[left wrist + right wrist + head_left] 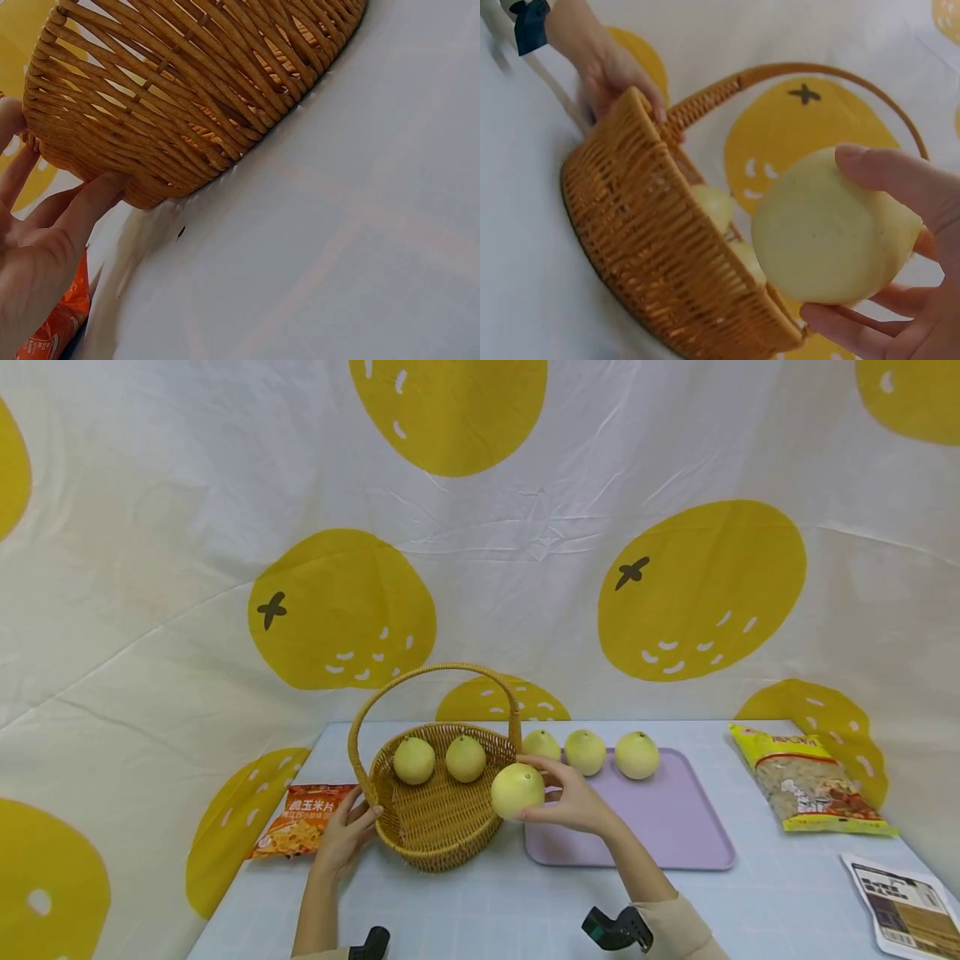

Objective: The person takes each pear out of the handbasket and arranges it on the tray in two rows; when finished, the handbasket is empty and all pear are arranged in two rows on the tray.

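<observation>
My right hand (566, 797) grips a round, pale yellow-green, pomelo-like fruit (517, 792) by its side, near the right rim of a wicker basket (442, 852). In the right wrist view, the thumb and fingers of that hand (930, 247) hold the fruit (832, 232) from opposite sides. Two similar fruits (414, 761) (465, 758) lie at the back inside the basket. My left hand (347, 833) holds the basket's left rim near the foot of its tall handle. From the left wrist, its fingers (90, 199) touch the woven wall outside.
A lilac tray (637, 835) stands right of the basket, with three more fruits (585, 752) along its back. An orange snack bag (300, 822) lies left of the basket. Far right are a yellow food packet (813, 781) and a white-and-brown package (903, 906).
</observation>
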`<state>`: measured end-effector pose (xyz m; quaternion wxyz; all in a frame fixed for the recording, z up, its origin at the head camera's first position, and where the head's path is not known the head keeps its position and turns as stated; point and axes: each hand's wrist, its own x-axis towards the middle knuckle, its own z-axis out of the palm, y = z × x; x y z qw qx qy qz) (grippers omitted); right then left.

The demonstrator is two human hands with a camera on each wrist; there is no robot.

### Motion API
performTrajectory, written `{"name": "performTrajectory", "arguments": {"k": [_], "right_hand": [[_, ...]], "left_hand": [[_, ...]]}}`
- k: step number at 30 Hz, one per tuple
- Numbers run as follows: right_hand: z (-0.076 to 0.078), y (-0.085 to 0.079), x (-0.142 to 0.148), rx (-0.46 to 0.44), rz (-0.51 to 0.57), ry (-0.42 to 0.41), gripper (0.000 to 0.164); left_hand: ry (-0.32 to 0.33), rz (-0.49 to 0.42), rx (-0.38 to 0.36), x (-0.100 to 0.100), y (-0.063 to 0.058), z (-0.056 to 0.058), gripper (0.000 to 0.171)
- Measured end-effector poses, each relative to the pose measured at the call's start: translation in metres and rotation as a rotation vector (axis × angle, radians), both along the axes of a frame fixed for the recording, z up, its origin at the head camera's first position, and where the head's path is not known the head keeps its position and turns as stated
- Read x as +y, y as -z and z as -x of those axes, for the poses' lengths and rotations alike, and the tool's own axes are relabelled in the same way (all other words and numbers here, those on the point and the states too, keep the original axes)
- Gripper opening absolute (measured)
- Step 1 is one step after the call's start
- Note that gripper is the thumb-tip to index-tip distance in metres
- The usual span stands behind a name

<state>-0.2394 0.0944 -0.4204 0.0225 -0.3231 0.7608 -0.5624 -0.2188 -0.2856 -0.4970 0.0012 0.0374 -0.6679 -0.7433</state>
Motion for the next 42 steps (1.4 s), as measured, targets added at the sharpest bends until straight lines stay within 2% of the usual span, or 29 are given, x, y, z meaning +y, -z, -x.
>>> {"name": "performTrajectory", "arguments": {"k": [7,14,24,29,42], "right_hand": [[-0.001,0.012,0.021,-0.029,0.000,0.035,0.069],[-0.003,0.028,0.035,-0.057,-0.044,0.082,0.071],[-0.005,0.053,0.044,-0.095,-0.080,0.103,0.075],[-0.005,0.063,0.045,-0.095,-0.062,0.095,0.073],[-0.005,0.071,0.044,-0.133,-0.039,0.065,0.073]], "left_hand": [[-0.008,0.019,-0.012,0.000,-0.001,-0.001,0.072],[0.005,0.027,0.003,0.000,-0.003,-0.001,0.073],[0.005,0.017,-0.005,0.001,-0.003,-0.001,0.072],[0.004,0.023,-0.005,0.001,-0.003,-0.001,0.072],[0.007,0.017,0.000,0.000,-0.002,-0.001,0.074]]}}
